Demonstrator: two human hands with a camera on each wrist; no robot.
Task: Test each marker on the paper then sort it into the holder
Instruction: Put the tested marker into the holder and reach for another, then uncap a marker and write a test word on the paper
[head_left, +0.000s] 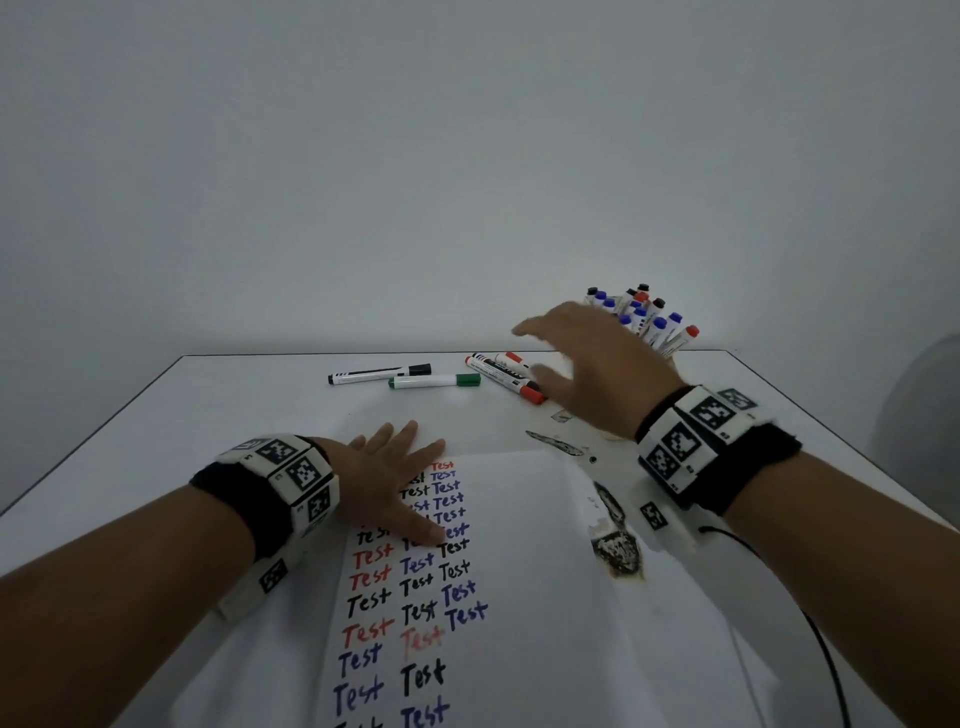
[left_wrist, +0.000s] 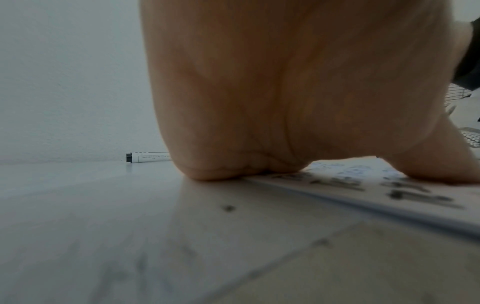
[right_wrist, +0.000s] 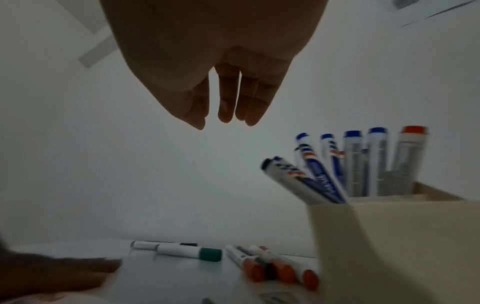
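My left hand (head_left: 395, 483) lies flat with spread fingers on the top of the white paper (head_left: 524, 561), which is covered with rows of "Test" in red, blue and black. My right hand (head_left: 582, 364) hovers empty above the table, fingers straight, in front of the beige holder (right_wrist: 389, 236) that is packed with several blue, red and black markers (head_left: 644, 317). Loose on the table behind the paper lie a black marker (head_left: 379, 373), a green marker (head_left: 435, 381) and a small cluster of red markers (head_left: 506, 376).
The white table (head_left: 234, 415) ends at a plain wall close behind the markers. Dark scuffed patches (head_left: 615, 551) mark the tabletop right of the paper. A black cable (head_left: 826, 660) runs from my right wrist along the table's right side.
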